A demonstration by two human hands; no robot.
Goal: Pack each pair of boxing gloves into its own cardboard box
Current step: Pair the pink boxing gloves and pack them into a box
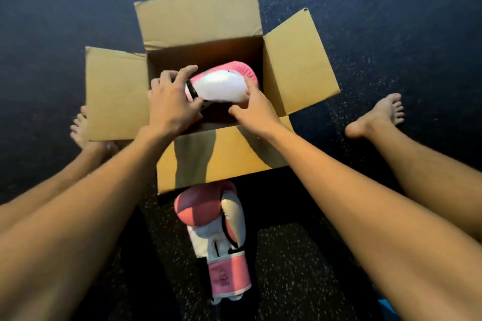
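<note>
1. Fingers of the left hand (169, 104) curl round the cuff end of a pink-and-white padded boxing glove (221, 83).
2. Right hand (251, 107) grips its right, padded end between thumb and fingers.
3. Both hold it inside the open brown cardboard box (234, 154).
4. A second pink-and-white boxing glove (216, 219) lies on the dark speckled floor (300, 255), just near of the box.

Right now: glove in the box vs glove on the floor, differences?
The boxed glove sits inside the cardboard box, held by left hand and right hand; the floor glove lies outside, untouched. Boxed glove's cuff points left; floor glove's points toward the person. Both are pink and white.
</note>
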